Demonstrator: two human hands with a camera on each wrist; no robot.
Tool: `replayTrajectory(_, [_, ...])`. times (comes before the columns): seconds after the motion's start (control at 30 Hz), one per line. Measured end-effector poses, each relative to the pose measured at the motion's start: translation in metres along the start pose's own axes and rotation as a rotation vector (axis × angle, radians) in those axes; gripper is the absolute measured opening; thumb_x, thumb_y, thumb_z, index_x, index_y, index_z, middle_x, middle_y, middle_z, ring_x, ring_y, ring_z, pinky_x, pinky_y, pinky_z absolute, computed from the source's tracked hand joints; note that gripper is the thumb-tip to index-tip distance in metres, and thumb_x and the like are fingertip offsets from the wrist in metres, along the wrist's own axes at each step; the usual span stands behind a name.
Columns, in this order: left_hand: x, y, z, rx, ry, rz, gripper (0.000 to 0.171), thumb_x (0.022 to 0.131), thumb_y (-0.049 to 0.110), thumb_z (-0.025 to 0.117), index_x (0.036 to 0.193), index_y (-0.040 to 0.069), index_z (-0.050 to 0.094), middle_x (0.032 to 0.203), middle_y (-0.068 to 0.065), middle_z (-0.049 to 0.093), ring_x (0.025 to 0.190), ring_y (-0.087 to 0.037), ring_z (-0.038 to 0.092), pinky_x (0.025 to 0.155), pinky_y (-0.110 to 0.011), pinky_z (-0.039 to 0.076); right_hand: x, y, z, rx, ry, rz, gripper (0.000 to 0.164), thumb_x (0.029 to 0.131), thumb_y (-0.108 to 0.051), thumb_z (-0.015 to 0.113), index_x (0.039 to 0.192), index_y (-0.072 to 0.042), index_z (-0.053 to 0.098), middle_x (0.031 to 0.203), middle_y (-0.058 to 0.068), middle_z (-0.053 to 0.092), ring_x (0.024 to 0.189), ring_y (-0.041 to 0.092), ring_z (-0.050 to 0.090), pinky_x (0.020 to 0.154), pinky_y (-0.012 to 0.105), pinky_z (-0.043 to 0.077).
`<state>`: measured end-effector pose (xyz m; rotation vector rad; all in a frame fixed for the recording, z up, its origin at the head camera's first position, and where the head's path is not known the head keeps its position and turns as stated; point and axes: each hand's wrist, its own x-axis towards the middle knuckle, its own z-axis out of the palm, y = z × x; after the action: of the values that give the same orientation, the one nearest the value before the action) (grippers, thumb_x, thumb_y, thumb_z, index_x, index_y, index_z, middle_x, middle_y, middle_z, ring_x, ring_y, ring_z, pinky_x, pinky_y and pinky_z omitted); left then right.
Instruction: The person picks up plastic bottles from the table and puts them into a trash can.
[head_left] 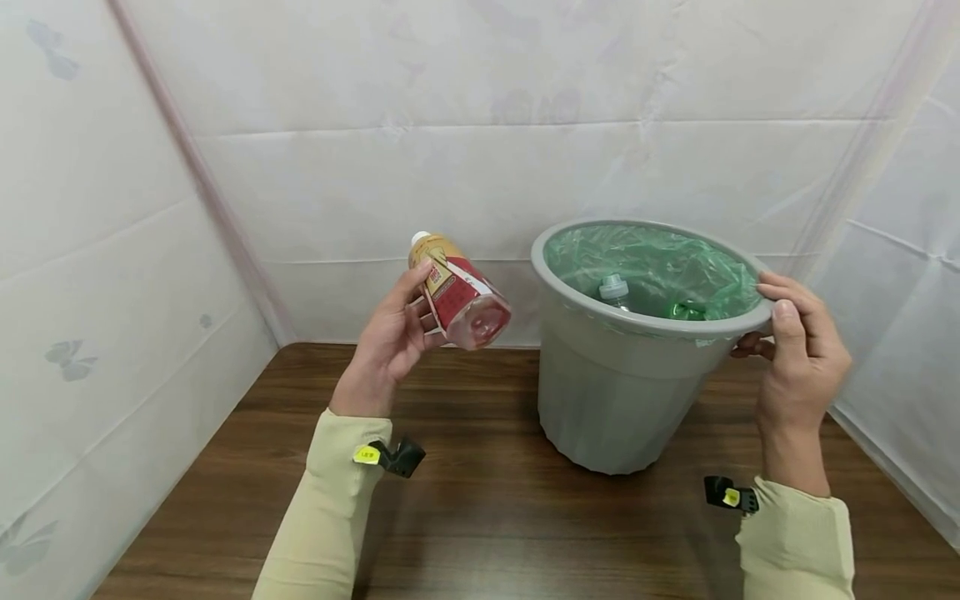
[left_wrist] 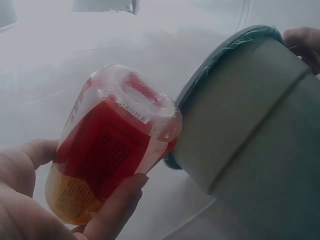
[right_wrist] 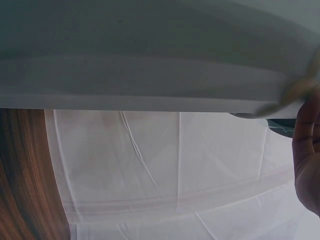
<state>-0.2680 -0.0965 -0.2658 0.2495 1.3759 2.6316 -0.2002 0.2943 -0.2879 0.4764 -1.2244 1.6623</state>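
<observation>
My left hand point(head_left: 393, 333) grips a plastic bottle point(head_left: 465, 300) with a red and yellow label and white cap, held above the table left of the bin. The bottle lies aslant, its clear base turned toward me and to the right. In the left wrist view, thumb and fingers wrap the yellow end of the bottle point(left_wrist: 107, 150). A grey bin point(head_left: 615, 392) stands tilted on the table, lined with a green plastic bag point(head_left: 667, 258). My right hand point(head_left: 802, 358) pinches its right rim. Inside show a clear bottle with a pale blue cap point(head_left: 613, 288) and a green bottle point(head_left: 686, 310).
Below the bin lies a dark wood table point(head_left: 480, 517). White sheeting point(head_left: 360, 167) hangs behind it and along both sides. The bin's grey wall point(right_wrist: 150, 60) fills the upper part of the right wrist view.
</observation>
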Motion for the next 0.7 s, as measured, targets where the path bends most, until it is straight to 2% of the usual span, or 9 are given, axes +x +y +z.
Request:
replayTrajectory(0.23, [0.006,0.007,0.019,0.042,-0.034,0.022,0.064,0.089,0.046,0.067,0.134,0.007,0.041,0.114,-0.014,0.059,0.087,-0.024,0.067,0.069,-0.036,0.059,0.0,0.001,0.001,-0.012,-0.003,0.0,0.029,0.093,-0.004,0.058,0.108,0.02,0.06,0.122,0.028,0.057,0.052,0.017,0.054,0.041,0.021,0.048])
replayTrajectory(0.47, [0.01,0.016,0.044,0.086,-0.081,0.027,0.065,0.089,0.045,0.065,0.133,0.003,0.04,0.116,-0.016,0.056,0.087,-0.024,0.065,0.067,-0.037,0.059,0.0,0.0,0.002,-0.008,-0.005,-0.003,0.029,0.093,-0.004,0.058,0.108,0.021,0.06,0.122,0.028,0.058,0.053,0.017,0.054,0.041,0.021,0.047])
replayTrajectory(0.7, [0.014,0.021,0.062,0.119,-0.079,0.029,0.065,0.088,0.046,0.067,0.132,0.003,0.044,0.12,-0.019,0.056,0.091,-0.028,0.066,0.071,-0.041,0.059,0.0,-0.001,0.001,-0.007,0.0,-0.001,0.029,0.093,-0.005,0.059,0.108,0.021,0.06,0.122,0.028,0.058,0.052,0.017,0.054,0.041,0.021,0.047])
